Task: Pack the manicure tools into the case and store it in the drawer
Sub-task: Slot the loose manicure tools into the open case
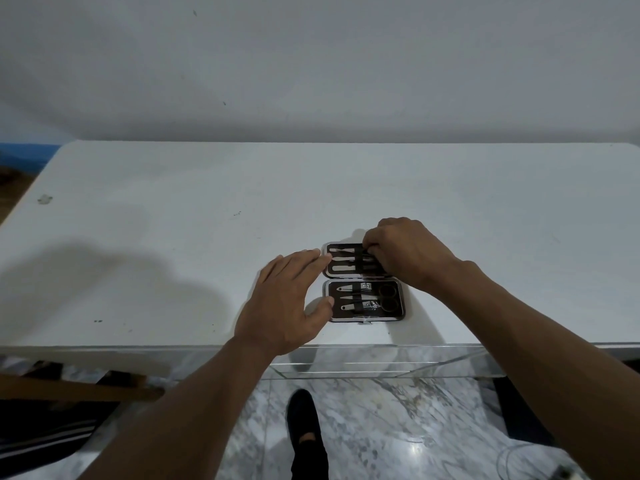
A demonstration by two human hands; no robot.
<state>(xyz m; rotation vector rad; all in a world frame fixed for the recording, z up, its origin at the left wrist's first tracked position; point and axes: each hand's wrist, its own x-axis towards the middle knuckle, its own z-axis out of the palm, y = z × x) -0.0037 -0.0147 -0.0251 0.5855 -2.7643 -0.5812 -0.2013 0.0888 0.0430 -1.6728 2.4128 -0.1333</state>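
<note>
**A:** Where did the case sit?

**B:** The case point(381, 317) lay opened flat on the white bench point(173, 237), a little right of the frame's centre and close to the bench's near edge. Its two halves lay one above the other in the picture.

**A:** What was in it?

**B:** The lower half held scissors point(388, 299) at its right and clippers point(370, 305) near its middle. Slim pointed tools lay at its left, and all of these sat under a dark strap. The upper half held pale-handled tools, and a hand hid its right end.

**A:** What was the left hand doing?

**B:** The left hand point(287, 299) came in from the lower left. Its fingers point(311, 256) were straight and held together, with the tips against the upper half's left edge. The thumb touched the lower half's left edge, and the hand gripped nothing.

**A:** And the right?

**B:** The right hand point(405, 254) reached in from the lower right, over the upper half's right end. Its fingers point(369, 245) were curled tight and pinched a thin tool point(349, 251) in that half's top row.

**A:** Was the drawer in view?

**B:** A clear drawer point(381, 370) stood out from the bench's front, just below the case in the frame. The marbled floor point(398, 427) showed through it.

**A:** Anything else?

**B:** A black shoe point(301, 420) stood on the floor at the bottom centre, and a plain grey wall point(311, 64) filled the top of the frame.
</note>
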